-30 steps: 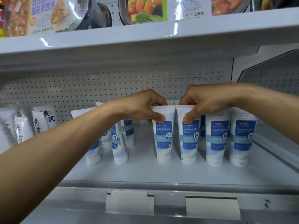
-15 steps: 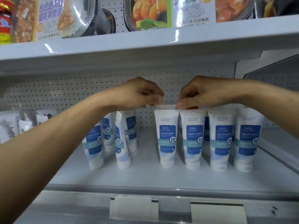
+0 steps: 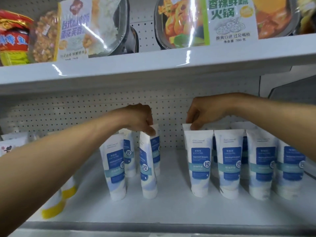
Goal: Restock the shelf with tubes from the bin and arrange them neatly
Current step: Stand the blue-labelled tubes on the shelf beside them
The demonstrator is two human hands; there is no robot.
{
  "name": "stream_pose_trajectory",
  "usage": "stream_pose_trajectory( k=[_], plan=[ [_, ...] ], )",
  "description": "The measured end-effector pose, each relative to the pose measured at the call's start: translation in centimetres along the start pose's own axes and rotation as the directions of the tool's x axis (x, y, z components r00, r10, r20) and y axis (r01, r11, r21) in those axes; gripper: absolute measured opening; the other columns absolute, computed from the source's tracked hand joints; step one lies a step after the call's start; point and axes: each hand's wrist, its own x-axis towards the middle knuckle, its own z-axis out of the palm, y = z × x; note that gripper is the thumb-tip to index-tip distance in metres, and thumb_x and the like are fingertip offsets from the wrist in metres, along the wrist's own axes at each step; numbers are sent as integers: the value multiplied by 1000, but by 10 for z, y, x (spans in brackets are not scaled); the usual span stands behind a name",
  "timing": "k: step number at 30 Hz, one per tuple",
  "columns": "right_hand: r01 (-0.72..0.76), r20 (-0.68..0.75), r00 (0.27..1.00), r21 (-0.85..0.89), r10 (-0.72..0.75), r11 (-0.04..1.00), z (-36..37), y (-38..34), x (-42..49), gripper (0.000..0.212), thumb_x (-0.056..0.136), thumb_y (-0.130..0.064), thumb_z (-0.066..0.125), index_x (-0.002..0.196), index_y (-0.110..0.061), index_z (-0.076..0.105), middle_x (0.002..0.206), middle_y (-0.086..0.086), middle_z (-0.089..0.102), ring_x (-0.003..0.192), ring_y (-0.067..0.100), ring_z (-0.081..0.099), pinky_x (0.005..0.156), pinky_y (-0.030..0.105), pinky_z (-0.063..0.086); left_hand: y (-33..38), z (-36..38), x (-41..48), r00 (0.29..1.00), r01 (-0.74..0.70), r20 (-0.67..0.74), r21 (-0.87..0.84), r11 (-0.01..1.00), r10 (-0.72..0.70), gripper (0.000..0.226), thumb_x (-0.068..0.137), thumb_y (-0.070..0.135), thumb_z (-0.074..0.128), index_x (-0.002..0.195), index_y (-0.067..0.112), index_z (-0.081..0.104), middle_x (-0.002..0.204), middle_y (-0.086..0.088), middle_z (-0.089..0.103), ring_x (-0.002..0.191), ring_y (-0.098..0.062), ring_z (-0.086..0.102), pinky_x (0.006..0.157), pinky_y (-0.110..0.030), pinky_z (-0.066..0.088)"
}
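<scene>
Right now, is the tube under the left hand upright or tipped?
Tipped: the tube leans right, cap down on the shelf, left hand pinching its top.

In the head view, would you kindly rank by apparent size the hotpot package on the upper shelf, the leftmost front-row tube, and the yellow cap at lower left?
1. Hotpot package, clearly largest, though cropped by the frame.
2. Leftmost front-row tube.
3. Yellow cap, smallest, partly hidden behind the left arm.

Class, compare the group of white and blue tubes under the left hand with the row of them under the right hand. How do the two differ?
The left group of white and blue tubes stands loose, gapped, some turned or leaning; the right row of white and blue tubes stands close, labels facing forward. The left hand pinches a rear tube's top; the right hand grips a tube top behind the row's left end. Both sets stand cap-down on the white shelf.
</scene>
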Motion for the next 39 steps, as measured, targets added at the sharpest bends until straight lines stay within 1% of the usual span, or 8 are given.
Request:
stream_pose_trajectory(
  k=[3,6,14,21,28,32,36,39],
  plan=[
    [-15,0,1000,-1,15,1000,4,1,3,19,82,-32,74,95,-19,76,90,-12,74,88,7,68,92,34,54,1,1,7,998,-57,-1,-91,994,57,30,83,32,74,109,17,71,104,5,71,82,-7,64,72,-18,47],
    [-4,-29,1000,18,5,1000,7,2,4,14,83,-29,73,91,-17,76,85,-8,75,84,8,70,90,35,56,4,3,15,996,-90,-11,-211,973,90,21,82,26,76,101,20,72,89,11,71,74,-4,68,61,-13,45],
    [20,-36,999,82,-17,996,8,8,5,11,83,-24,74,89,-16,77,82,-9,75,81,7,70,88,34,57,18,11,26,981,-182,1,-359,915,195,13,82,22,75,95,18,75,91,4,76,79,-9,72,80,-20,54],
    [57,-33,998,81,-55,995,9,10,8,8,83,-23,73,89,-19,77,79,-13,75,77,2,69,85,31,57,18,15,26,982,-182,-29,-377,908,185,8,82,22,74,83,29,72,87,10,75,76,-7,72,76,-17,50],
    [69,-16,998,78,-68,995,10,11,7,10,83,-24,73,91,-18,77,84,-10,75,79,4,69,88,35,57,18,13,25,983,-165,16,-379,911,185,6,83,25,74,89,26,73,89,6,76,78,-9,72,93,-30,53],
    [62,-32,998,95,-59,994,8,9,5,14,85,-26,71,97,-20,76,92,-10,75,88,5,68,93,35,54,17,11,23,981,-159,44,-364,918,187,12,83,26,74,95,24,73,91,6,76,84,-12,72,94,-28,52],
    [99,-142,987,142,-79,985,3,6,-4,20,87,-26,68,107,-21,72,102,-13,71,96,5,66,97,31,51,13,0,11,986,-169,-75,-421,891,152,21,87,28,69,108,30,71,105,14,72,96,-1,65,85,-13,45],
    [170,-264,956,149,-126,974,1,2,-17,14,89,-30,65,90,-19,74,88,-8,74,83,9,68,87,34,56,8,-11,-14,967,-235,-207,-487,842,150,16,93,37,60,103,33,73,98,18,73,92,4,66,93,-23,47]
  ],
)
